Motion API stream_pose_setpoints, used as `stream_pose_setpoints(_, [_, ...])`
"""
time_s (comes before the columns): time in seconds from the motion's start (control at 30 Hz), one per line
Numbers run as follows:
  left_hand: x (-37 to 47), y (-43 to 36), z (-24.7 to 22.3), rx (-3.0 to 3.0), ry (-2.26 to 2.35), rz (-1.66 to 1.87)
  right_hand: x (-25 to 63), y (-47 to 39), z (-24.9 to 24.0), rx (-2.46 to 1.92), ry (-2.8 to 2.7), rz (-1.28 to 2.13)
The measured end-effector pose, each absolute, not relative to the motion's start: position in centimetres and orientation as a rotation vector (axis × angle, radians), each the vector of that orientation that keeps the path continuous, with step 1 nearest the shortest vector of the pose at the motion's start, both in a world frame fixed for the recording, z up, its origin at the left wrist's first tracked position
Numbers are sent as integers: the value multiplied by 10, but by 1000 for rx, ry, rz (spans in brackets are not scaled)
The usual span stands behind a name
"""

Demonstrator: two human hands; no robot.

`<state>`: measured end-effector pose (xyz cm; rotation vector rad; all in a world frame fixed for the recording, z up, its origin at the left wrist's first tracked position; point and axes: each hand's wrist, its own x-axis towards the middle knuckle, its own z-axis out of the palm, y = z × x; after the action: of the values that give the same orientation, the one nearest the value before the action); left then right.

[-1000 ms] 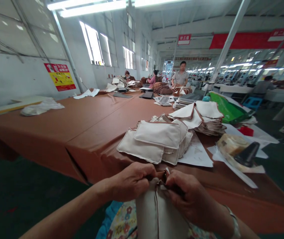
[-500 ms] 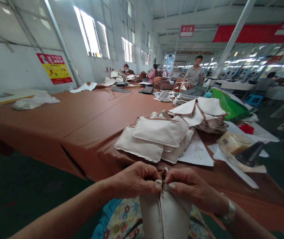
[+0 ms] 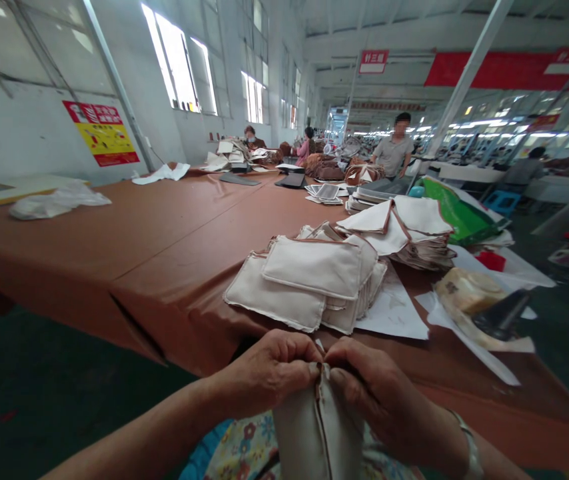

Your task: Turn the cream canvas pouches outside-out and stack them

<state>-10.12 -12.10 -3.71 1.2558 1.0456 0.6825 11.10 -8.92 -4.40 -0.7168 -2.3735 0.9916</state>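
A cream fabric piece with a brown-edged seam down its middle hangs over my lap. My left hand pinches its top edge just left of the seam. On the other side of the seam, my right hand grips the same edge, thumb and fingers pressed together. The two hands nearly touch at the seam's top. Just beyond them, a pile of cream stitched pieces lies on the brown-covered table, near its front edge.
Another cream stack stands behind the pile, beside a green bag. White paper and a black object near a wrapped yellowish block lie at right. A person stands behind the table; others are farther back.
My right hand has turned and shifted slightly left and down, its thumb lower on the fabric. The cream piece has moved slightly left, and the view has shifted a little.
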Motion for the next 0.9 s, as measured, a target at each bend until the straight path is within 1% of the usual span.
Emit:
stream_pose_setpoints(0.07, [-102, -122, -39, 1291, 1072, 677, 111, -89, -49, -716, -2383, 949])
stream_pose_setpoints(0.2, [-101, -123, -42, 1301, 1067, 707, 108, -89, -58, -637, -2492, 682])
stream_pose_setpoints(0.23, [-101, -123, -42, 1289, 1062, 712, 108, -90, -58, -624, -2502, 659])
stream_pose_setpoints(0.3, [-101, -124, -40, 1267, 1071, 710, 107, -91, -55, -644, -2468, 774])
stream_pose_setpoints(0.43, [-101, -127, -33, 1331, 1130, 670, 108, -93, -44, -709, -2231, 1240])
stream_pose_setpoints(0.6, [-98, -129, -24, 1515, 1221, 653, 99, -95, -44, -810, -2119, 1326])
stream_pose_setpoints(0.8, [-97, -130, -20, 1507, 1272, 679, 88, -91, -44, -843, -1816, 1755])
stream_pose_setpoints(0.9, [-97, -130, -22, 1467, 1247, 688, 87, -90, -47, -889, -1744, 1765])
